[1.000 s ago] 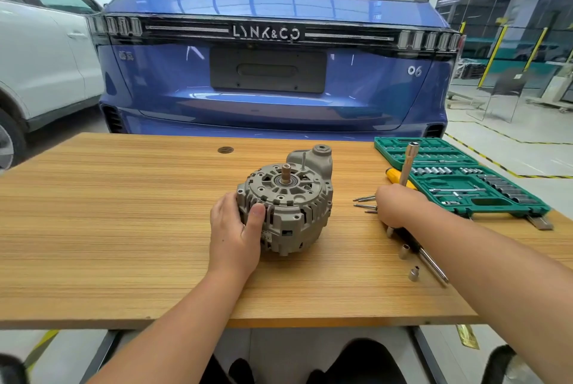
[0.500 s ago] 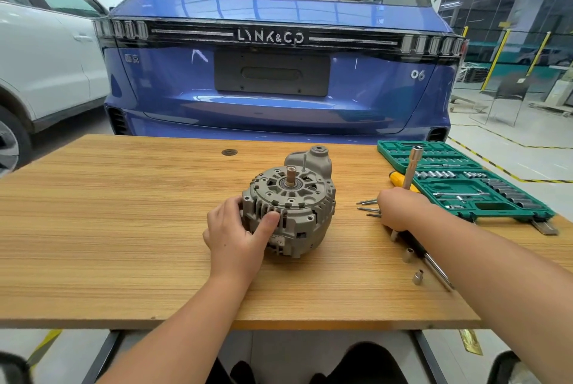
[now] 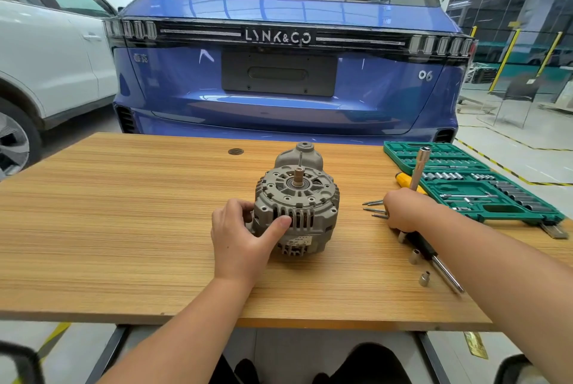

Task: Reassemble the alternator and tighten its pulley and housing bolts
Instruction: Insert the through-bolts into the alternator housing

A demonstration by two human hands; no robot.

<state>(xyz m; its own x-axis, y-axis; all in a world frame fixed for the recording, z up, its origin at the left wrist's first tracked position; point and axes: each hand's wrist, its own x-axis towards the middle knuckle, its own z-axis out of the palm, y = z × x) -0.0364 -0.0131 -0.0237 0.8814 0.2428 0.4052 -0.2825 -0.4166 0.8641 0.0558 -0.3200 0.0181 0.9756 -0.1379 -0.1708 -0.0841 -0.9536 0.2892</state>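
Note:
A grey alternator [image 3: 299, 206] stands on the wooden table [image 3: 124, 228] with its bare shaft pointing up and no pulley on it. My left hand [image 3: 245, 237] grips its left side, thumb pressed on the slotted housing. My right hand [image 3: 406, 210] is curled around a metal socket driver [image 3: 418, 166] that sticks up out of the fist, just right of the alternator. Long housing bolts [image 3: 373, 208] lie on the table beside that hand.
A green socket set case [image 3: 471, 185] lies open at the right rear of the table. A yellow-handled screwdriver [image 3: 406, 180], an extension bar [image 3: 443, 269] and two loose sockets [image 3: 420, 267] lie near my right forearm. A blue car is parked right behind the table.
My left thumb slid up from the alternator's lower left edge onto the slotted housing. The right hand stays by the bolts with the driver.

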